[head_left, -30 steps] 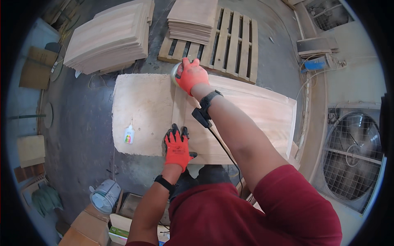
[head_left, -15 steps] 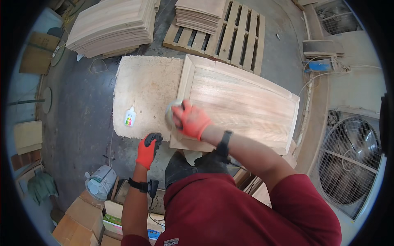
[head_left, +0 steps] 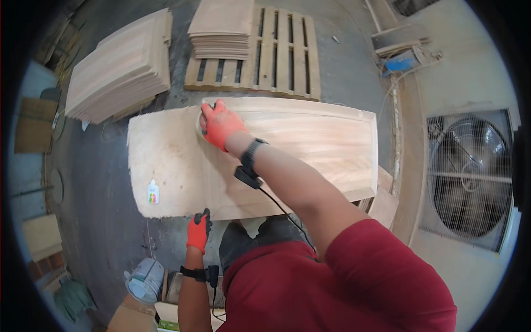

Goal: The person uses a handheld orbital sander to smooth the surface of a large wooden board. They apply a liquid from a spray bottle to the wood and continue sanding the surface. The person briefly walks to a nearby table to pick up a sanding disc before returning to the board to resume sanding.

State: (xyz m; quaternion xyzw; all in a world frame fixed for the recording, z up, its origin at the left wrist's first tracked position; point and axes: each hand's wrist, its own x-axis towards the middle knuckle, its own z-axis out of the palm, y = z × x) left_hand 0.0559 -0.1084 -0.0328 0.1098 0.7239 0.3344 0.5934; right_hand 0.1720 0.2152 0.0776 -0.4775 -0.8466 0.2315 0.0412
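A pale framed wooden panel (head_left: 310, 133) lies with its left end over a rough-edged board (head_left: 166, 127). My right hand (head_left: 224, 126), in an orange-red glove with dark fingertips, is closed round a pale round disc-like tool (head_left: 199, 123). The tool rests at the panel's far left corner, mostly hidden by the fingers, so its exact kind does not show. My left hand (head_left: 199, 229), gloved the same way, is at the near edge beside the panel's near left corner. Its fingers are curled, with nothing visible in them. A white glue bottle (head_left: 153, 192) lies on the board.
Beyond the panel, a slatted wooden pallet (head_left: 282, 55) bears a stack of thin panels (head_left: 221, 27). Another stack (head_left: 121, 69) stands at the far left. A white bucket (head_left: 146, 281) is near my left forearm. A large caged fan (head_left: 470, 177) is at the right.
My right hand has moved the round tool away from me, along the panel's left end to its far corner. My left hand has come nearer the panel's near corner. The view has shifted.
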